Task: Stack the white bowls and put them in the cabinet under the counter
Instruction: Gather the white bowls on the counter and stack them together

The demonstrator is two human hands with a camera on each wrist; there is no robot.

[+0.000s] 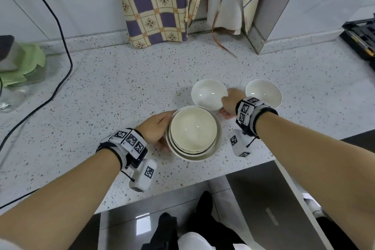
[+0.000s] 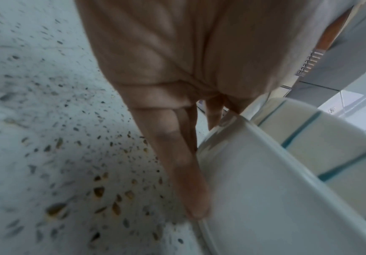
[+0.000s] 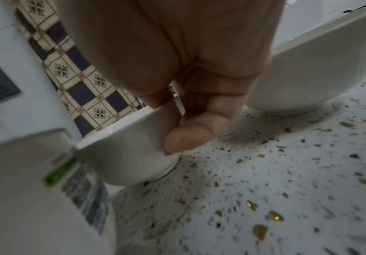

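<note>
Bare forearms; wristbands (image 1: 129, 142) with black-and-white square markers; white camera boxes (image 1: 144, 174).

White ceramic bowls, centre of the frame

Nested stack of bowls (image 1: 193, 133) lower centre; two single glossy bowls (image 1: 209, 93) (image 1: 263, 92) upright, above right.

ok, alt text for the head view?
On a speckled counter, the right hand pinches the rim of a single white bowl while the left hand steadies a stack of bowls. Another bowl sits to the right.

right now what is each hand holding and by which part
The right hand pinches the single bowl by its rim, thumb inside. The left hand rests against the outer side of the bowl stack, fingers straight.
</note>
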